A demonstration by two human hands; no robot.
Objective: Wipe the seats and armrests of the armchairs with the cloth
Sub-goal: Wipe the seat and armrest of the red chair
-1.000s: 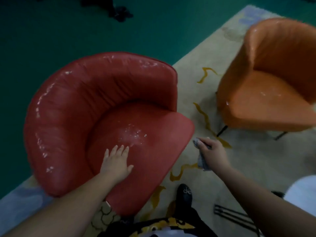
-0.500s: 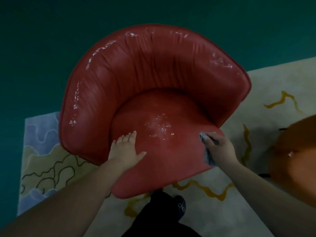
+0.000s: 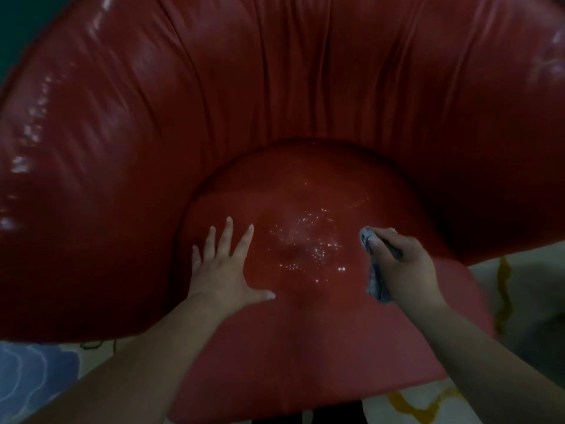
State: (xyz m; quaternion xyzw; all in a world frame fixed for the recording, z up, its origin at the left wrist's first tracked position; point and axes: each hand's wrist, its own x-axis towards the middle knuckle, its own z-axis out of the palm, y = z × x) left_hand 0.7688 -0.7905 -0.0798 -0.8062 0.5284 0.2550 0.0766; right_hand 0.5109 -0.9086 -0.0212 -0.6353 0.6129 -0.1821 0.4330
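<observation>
A red armchair (image 3: 275, 87) fills almost the whole head view, its curved back and armrests wrapping round the seat (image 3: 305, 347). A patch of shiny wet specks (image 3: 308, 243) lies in the seat's middle. My left hand (image 3: 226, 270) rests flat on the seat's left side, fingers spread. My right hand (image 3: 403, 264) is over the seat's right side and grips a crumpled grey cloth (image 3: 376, 280), which hangs out below the fist and sticks out at the fingertips.
A pale rug (image 3: 428, 402) with yellow squiggles shows under the seat's front edge and at the right; a blue patch of the rug (image 3: 27, 374) lies at the lower left. Dark green floor (image 3: 12, 26) shows at the top left corner.
The view has closed in on the red armchair and the orange armchair has left the frame. My right hand with the cloth has moved from beside the seat onto it. My left hand stays on the seat.
</observation>
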